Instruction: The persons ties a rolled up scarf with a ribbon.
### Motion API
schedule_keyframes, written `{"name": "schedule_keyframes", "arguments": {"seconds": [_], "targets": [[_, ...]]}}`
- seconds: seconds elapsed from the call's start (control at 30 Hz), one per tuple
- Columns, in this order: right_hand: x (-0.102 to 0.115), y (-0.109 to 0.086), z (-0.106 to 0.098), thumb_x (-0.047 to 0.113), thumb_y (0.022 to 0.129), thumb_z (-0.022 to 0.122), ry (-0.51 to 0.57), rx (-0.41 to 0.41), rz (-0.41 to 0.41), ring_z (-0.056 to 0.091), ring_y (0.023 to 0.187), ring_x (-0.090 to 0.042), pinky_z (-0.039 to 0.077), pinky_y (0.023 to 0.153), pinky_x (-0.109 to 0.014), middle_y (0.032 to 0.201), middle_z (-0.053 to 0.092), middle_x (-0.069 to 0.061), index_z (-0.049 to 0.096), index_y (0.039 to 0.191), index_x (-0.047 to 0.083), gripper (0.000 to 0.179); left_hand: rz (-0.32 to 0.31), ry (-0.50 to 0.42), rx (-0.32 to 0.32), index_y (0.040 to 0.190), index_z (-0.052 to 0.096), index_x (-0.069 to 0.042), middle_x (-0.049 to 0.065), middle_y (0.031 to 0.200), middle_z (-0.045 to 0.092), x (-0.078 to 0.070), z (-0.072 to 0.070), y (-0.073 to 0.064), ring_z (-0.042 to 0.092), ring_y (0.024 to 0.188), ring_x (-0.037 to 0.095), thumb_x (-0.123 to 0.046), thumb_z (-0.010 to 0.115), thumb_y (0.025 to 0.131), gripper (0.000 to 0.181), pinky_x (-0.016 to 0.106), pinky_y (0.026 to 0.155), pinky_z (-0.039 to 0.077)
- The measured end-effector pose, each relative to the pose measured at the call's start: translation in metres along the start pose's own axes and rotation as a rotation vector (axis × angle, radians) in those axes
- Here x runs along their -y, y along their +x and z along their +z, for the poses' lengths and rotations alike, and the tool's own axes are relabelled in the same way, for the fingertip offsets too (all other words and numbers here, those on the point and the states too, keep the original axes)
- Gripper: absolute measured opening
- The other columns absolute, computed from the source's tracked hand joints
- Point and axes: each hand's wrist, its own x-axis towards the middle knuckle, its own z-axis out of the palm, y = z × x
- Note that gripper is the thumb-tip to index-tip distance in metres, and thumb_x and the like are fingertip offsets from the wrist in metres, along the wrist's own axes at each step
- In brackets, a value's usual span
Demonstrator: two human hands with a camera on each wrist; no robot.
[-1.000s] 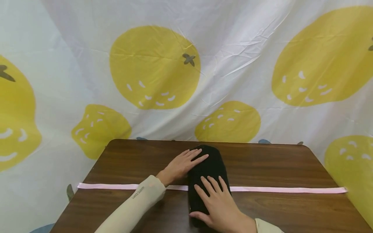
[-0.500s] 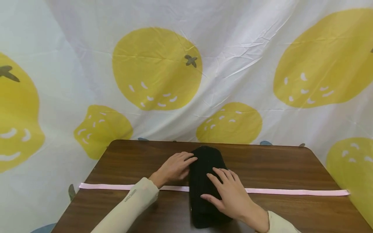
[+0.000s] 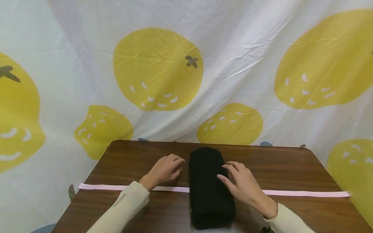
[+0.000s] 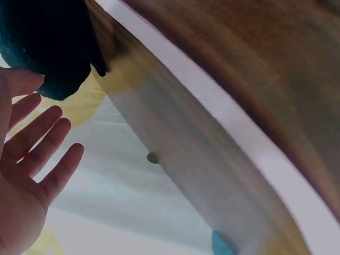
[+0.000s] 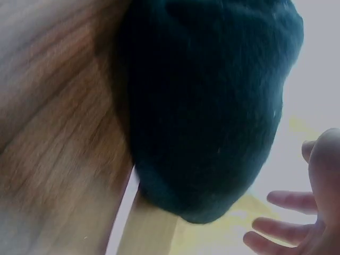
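A long, thick black bundle of soft fabric [image 3: 209, 191] lies lengthwise on the table, rounded at its far end. What kind of article it is cannot be made out. My left hand [image 3: 164, 170] is held just left of its far part, a gap between them, fingers loosely bent. On the other side my right hand [image 3: 244, 183] hovers, thumb and fingertips overlapping the bundle's right edge in the head view. The right wrist view shows the dark bundle [image 5: 204, 106] apart from the fingers [image 5: 284, 231]. Both hands hold nothing.
A pink ribbon [image 3: 306, 194] runs across the brown wooden table [image 3: 276, 168] and passes under the bundle. Behind the table's far edge hangs a white curtain [image 3: 233, 64] printed with yellow lemons.
Both hands have come off the bundle's top, where they rested flat: the left drew back leftward, the right moved right and slightly away. The bundle stays in about the same place.
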Motion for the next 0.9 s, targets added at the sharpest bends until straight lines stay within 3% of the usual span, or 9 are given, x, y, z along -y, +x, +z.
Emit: {"name": "schedule_keyframes", "arguments": {"seconds": [0.13, 0.3, 0.5, 0.7, 0.9], "targets": [[-0.016, 0.001, 0.0, 0.025, 0.098, 0.063, 0.087, 0.045, 0.063, 0.059, 0.11, -0.034, 0.048, 0.09, -0.056, 0.118, 0.064, -0.014, 0.066, 0.118, 0.003, 0.03, -0.08, -0.07, 0.042, 0.112, 0.069, -0.008, 0.005, 0.106, 0.07, -0.002, -0.006, -0.009, 0.066, 0.096, 0.021, -0.018, 0.075, 0.085, 0.03, 0.036, 0.08, 0.056], [-0.041, 0.0, 0.005, 0.009, 0.095, 0.065, 0.201, 0.069, 0.076, 0.064, 0.094, -0.02, 0.055, 0.078, -0.041, 0.106, 0.067, -0.007, 0.066, 0.114, 0.002, 0.021, -0.198, -0.175, 0.184, 0.115, 0.067, -0.01, 0.003, 0.107, 0.07, -0.007, -0.009, -0.019, 0.066, 0.1, 0.02, -0.022, 0.073, 0.089, 0.03, 0.037, 0.084, 0.055], [-0.062, -0.002, 0.012, 0.001, 0.09, 0.067, 0.28, 0.157, 0.13, 0.061, 0.08, -0.009, 0.053, 0.07, -0.028, 0.093, 0.068, -0.002, 0.067, 0.109, 0.002, 0.02, -0.309, -0.363, 0.337, 0.115, 0.067, -0.012, 0.002, 0.11, 0.069, -0.008, -0.002, -0.024, 0.064, 0.102, 0.019, -0.027, 0.071, 0.091, 0.029, 0.041, 0.09, 0.053], [-0.079, -0.004, 0.017, 0.0, 0.089, 0.064, 0.363, 0.347, 0.107, 0.06, 0.076, -0.006, 0.052, 0.067, -0.026, 0.085, 0.068, -0.002, 0.068, 0.098, 0.007, 0.012, -0.343, -0.511, 0.371, 0.105, 0.069, -0.015, -0.004, 0.094, 0.068, -0.007, 0.006, -0.026, 0.063, 0.087, 0.012, -0.028, 0.075, 0.088, 0.022, 0.032, 0.078, 0.053], [-0.088, -0.004, 0.021, 0.004, 0.088, 0.068, 0.439, 0.466, 0.076, 0.06, 0.075, -0.007, 0.051, 0.068, -0.026, 0.084, 0.066, 0.003, 0.068, 0.097, 0.01, 0.011, -0.367, -0.64, 0.387, 0.106, 0.068, -0.011, -0.004, 0.086, 0.061, -0.005, 0.009, -0.029, 0.057, 0.08, 0.01, -0.027, 0.076, 0.087, 0.026, 0.026, 0.074, 0.048]]}}
